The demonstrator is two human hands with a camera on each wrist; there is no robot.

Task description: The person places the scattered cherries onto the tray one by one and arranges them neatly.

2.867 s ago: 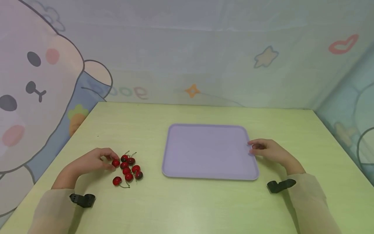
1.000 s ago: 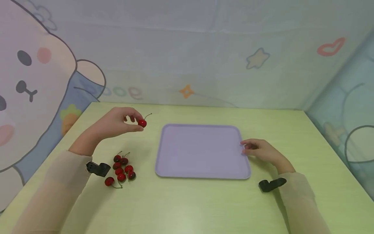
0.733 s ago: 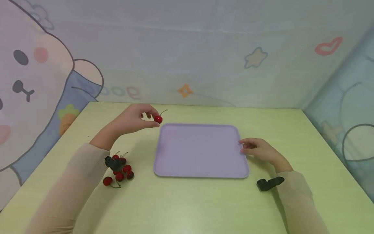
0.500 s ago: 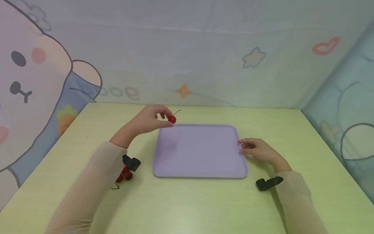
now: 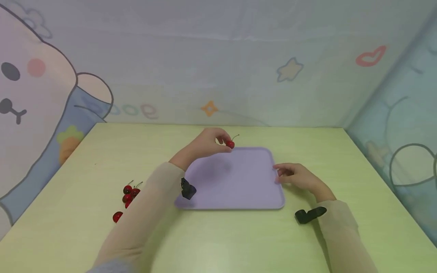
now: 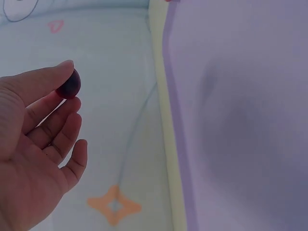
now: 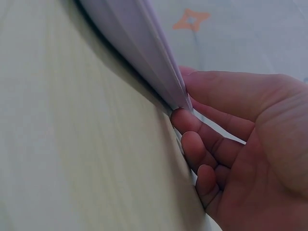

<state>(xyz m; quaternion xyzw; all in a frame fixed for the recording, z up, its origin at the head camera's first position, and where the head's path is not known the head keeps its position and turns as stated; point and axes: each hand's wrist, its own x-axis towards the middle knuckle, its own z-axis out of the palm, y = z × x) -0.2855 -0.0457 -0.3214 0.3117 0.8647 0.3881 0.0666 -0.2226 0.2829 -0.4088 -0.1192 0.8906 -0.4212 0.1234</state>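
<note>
Over the far part of the lilac tray (image 5: 246, 185), my left hand (image 5: 208, 143) pinches a red cherry (image 5: 230, 144) between thumb and fingertips. Its thin stem sticks up to the right. The left wrist view shows this cherry (image 6: 71, 86) dark against the backdrop, the other fingers loosely curled below it. My right hand (image 5: 300, 178) holds the tray's right rim; in the right wrist view its thumb lies against the rim (image 7: 166, 62), with fingertips right at the underside. The tray lies flat and bears only shadows where it shows. My left forearm hides its left corner.
More cherries (image 5: 128, 189) with stems lie on the pale yellow-green table (image 5: 218, 239) at the left, partly behind my left sleeve. One cherry (image 5: 117, 217) sits a little nearer than the others. A printed cloth backdrop (image 5: 239, 68) stands behind the table.
My left hand has picked a cherry from the pile, lifted it and carried it right, over the tray. My right hand stays at the rim. The head view has shifted slightly.
</note>
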